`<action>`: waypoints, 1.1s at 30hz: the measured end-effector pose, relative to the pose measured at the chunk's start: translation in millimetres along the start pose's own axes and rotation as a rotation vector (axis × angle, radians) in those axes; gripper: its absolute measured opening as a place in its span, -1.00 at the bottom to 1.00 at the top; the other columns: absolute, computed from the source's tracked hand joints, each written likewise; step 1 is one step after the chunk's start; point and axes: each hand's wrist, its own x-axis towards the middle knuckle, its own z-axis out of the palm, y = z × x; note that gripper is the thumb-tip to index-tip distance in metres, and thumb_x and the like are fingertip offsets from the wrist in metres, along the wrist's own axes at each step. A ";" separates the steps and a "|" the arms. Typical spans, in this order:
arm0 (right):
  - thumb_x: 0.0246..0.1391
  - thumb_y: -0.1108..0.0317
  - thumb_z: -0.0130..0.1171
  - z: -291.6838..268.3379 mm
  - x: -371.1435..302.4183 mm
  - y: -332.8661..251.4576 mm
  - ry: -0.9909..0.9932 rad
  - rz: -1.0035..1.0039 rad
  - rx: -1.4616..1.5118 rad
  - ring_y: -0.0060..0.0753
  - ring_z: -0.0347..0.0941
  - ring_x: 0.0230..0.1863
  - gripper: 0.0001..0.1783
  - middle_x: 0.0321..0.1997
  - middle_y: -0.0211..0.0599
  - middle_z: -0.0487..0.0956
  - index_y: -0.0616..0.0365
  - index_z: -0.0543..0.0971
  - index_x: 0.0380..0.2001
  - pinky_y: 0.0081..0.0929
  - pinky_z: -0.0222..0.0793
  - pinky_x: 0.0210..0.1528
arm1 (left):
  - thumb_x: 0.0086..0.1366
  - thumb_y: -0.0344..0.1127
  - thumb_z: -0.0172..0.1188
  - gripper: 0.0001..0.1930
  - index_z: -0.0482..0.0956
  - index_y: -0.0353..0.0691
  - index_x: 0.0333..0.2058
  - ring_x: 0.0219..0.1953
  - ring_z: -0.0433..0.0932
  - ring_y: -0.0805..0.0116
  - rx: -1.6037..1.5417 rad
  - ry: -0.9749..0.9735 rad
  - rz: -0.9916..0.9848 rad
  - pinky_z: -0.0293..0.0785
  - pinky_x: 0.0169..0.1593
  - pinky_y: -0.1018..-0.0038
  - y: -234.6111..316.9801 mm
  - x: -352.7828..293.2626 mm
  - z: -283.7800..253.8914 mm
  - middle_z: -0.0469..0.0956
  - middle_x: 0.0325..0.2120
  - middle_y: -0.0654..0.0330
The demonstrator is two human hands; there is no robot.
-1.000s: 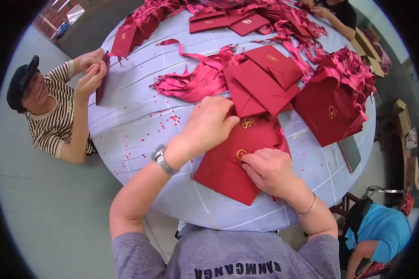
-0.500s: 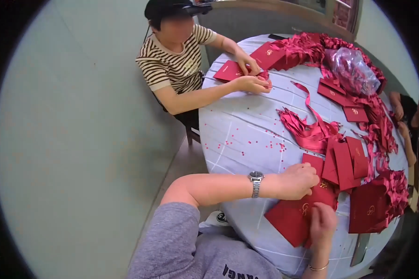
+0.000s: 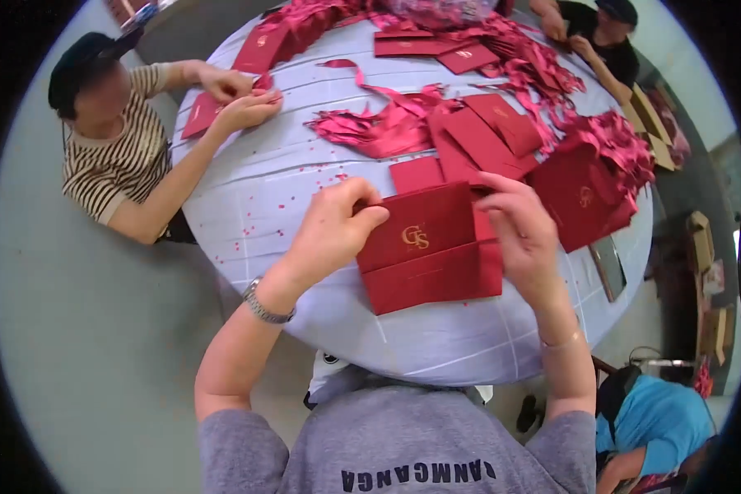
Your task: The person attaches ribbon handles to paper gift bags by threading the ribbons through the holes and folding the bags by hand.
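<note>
I hold a flat, folded dark red paper bag (image 3: 428, 251) with a small gold emblem above the round white table (image 3: 288, 198). My left hand (image 3: 333, 230), with a metal watch on the wrist, grips the bag's left upper edge. My right hand (image 3: 523, 235), with a thin bracelet, holds its right side, fingers spread over the fold. A smaller red card (image 3: 416, 174) lies on the table just behind the bag.
Red ribbons (image 3: 379, 128) and several red folded bags (image 3: 494, 123) lie across the table, with a stack (image 3: 584, 193) at the right. A person in a striped shirt (image 3: 115, 160) works on red paper at the left. Another person (image 3: 601, 37) sits at the far right. A dark phone (image 3: 608, 267) lies near the table's edge.
My head has turned, so the view has swung back over the table. The red bag has come up off the table and now sits between both hands, folded into a band.
</note>
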 end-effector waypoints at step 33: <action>-0.03 0.61 0.16 13.9 3.6 -9.8 0.072 -0.125 -0.123 -0.21 0.50 -0.39 -0.76 -0.42 -0.15 0.55 0.25 0.55 -0.22 -0.40 0.42 -0.31 | -0.04 -0.38 0.26 -0.84 0.49 -0.26 -0.47 -0.34 0.45 0.00 0.500 0.069 0.266 0.38 -0.27 0.19 34.8 25.8 16.8 0.43 -0.47 0.03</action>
